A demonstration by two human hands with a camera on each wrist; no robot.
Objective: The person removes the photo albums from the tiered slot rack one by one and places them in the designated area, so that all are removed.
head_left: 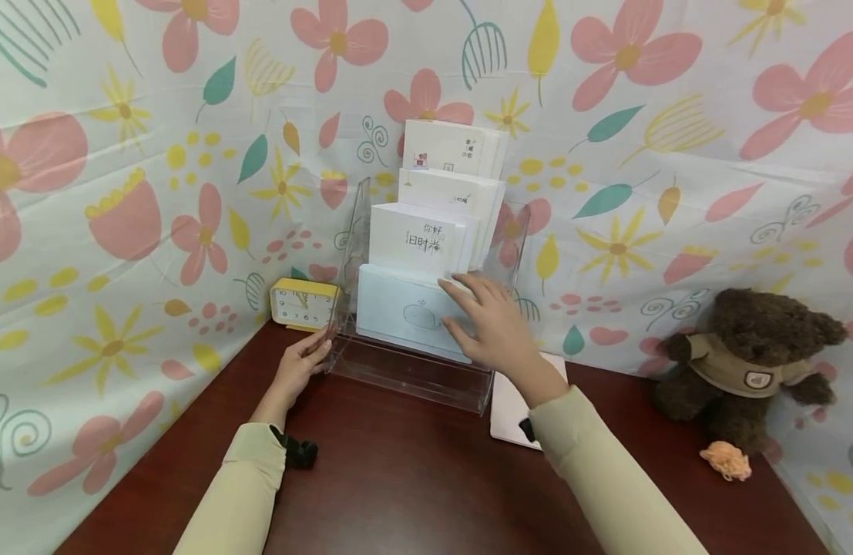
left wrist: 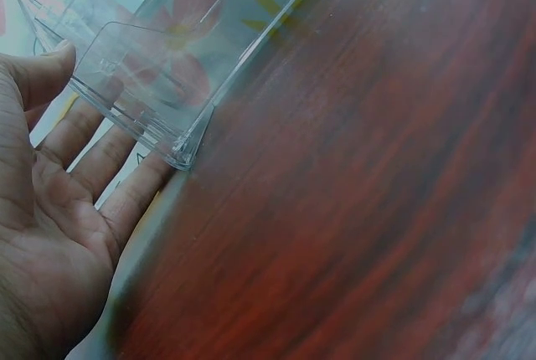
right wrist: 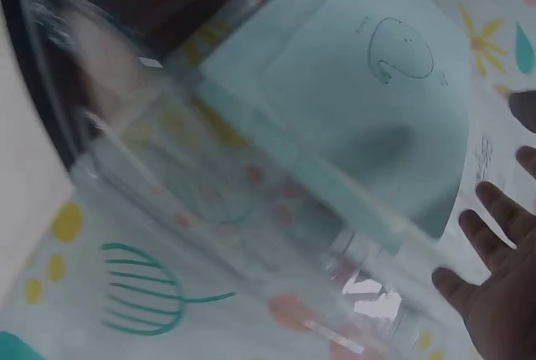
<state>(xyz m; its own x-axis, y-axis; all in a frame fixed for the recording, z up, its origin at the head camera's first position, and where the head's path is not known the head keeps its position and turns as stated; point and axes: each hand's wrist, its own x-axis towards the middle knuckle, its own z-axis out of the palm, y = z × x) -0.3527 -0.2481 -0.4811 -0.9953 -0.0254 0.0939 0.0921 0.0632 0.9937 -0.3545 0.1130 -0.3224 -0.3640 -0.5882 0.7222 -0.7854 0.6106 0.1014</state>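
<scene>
A clear acrylic rack (head_left: 412, 378) holds stepped rows of booklets, with light blue booklets (head_left: 387, 304) bearing a whale drawing at the front. Behind them rise white booklets (head_left: 398, 231) with dark printed characters. My left hand (head_left: 301, 368) holds the rack's left side; in the left wrist view its thumb (left wrist: 50, 75) lies on one face of the clear panel and the fingers lie behind it. My right hand (head_left: 491, 324) is over the right edge of the blue booklets, fingers spread and nothing gripped. The right wrist view shows its fingertips beside the booklets' edge.
A yellow clock (head_left: 304, 303) stands left of the rack. A pale flat booklet (head_left: 512, 416) lies on the dark table (head_left: 398, 478) at the rack's right. Farther right are a brown teddy bear (head_left: 738, 362) and a small orange bundle (head_left: 727, 461). Floral cloth (head_left: 606, 308) backs the table.
</scene>
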